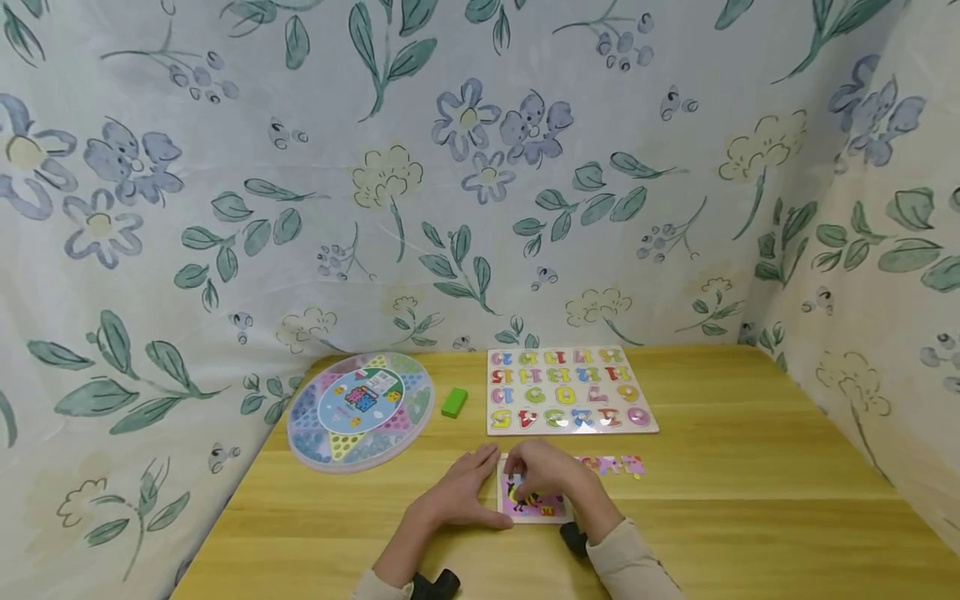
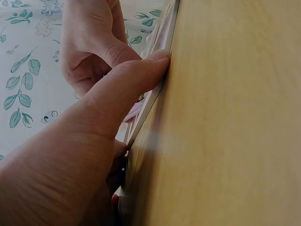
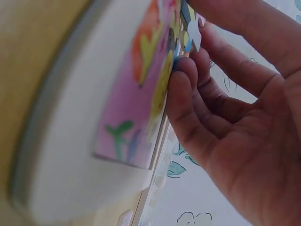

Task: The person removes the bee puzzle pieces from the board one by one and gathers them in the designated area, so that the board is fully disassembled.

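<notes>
A small jigsaw puzzle board [image 1: 534, 521] with a pale frame and a pink bee picture lies in front of me. My left hand [image 1: 462, 492] rests along its left side with fingers spread. The left thumb [image 2: 141, 75] presses on the board's near edge. Over the far part of the picture, my right hand [image 1: 551, 468] pinches a small jigsaw piece [image 3: 193, 35] between thumb and fingers. The right hand's other fingertips [image 3: 181, 84] are close over the picture. Part of the picture is hidden under that hand.
Joined pink jigsaw pieces [image 1: 618, 465] lie right of the board. Behind stands a number puzzle board [image 1: 570, 392] with colourful numerals. A green block [image 1: 454, 402] and a round star-patterned game board [image 1: 360, 412] are at the back left. Floral cloth [image 1: 465, 208] walls the table.
</notes>
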### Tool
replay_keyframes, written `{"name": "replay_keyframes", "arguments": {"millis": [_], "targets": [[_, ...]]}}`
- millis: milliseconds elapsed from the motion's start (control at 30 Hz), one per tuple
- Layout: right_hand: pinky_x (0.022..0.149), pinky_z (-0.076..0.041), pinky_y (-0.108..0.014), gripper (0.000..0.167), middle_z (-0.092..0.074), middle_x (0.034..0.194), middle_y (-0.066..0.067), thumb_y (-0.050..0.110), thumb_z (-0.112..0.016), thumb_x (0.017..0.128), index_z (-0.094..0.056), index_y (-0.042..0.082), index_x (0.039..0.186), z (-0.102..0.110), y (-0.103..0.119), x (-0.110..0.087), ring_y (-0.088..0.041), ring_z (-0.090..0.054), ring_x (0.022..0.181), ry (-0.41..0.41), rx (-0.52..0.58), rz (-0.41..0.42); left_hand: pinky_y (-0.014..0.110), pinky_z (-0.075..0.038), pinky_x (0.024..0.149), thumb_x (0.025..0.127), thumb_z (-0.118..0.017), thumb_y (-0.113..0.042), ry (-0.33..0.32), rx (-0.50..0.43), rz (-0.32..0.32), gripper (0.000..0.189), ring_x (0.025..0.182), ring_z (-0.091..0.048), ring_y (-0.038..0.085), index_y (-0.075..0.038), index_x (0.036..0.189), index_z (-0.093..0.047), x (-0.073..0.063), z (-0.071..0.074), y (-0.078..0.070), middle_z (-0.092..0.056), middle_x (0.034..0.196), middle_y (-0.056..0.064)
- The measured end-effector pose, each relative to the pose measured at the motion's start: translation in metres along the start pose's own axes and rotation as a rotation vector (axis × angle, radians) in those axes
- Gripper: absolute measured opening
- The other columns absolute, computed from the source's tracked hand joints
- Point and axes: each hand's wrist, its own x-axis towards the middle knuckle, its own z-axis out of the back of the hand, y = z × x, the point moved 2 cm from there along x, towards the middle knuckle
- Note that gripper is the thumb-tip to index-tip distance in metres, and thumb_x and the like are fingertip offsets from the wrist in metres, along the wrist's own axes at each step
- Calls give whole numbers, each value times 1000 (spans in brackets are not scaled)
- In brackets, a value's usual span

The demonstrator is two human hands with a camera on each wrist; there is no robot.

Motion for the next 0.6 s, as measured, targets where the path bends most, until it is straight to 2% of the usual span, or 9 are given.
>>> {"name": "replay_keyframes", "arguments": {"millis": [367, 600], "targets": [[64, -48, -24, 27, -65, 82, -1, 0, -80, 72, -73, 6, 97, 1, 5, -2, -9, -54, 71, 12, -46, 13, 49, -19, 123, 75, -72, -64, 6, 8, 7, 109, 152, -17, 27, -8, 155, -25, -2, 1, -3, -17, 164, 8], [63, -49, -23, 24, -64, 82, -1, 1, -80, 70, -70, 6, 92, 3, 4, -1, -9, -54, 70, -17, -50, -17, 46, -18, 124, 75, -71, -66, 10, 14, 16, 109, 152, -16, 25, -11, 156, -23, 1, 0, -1, -15, 165, 5]]}}
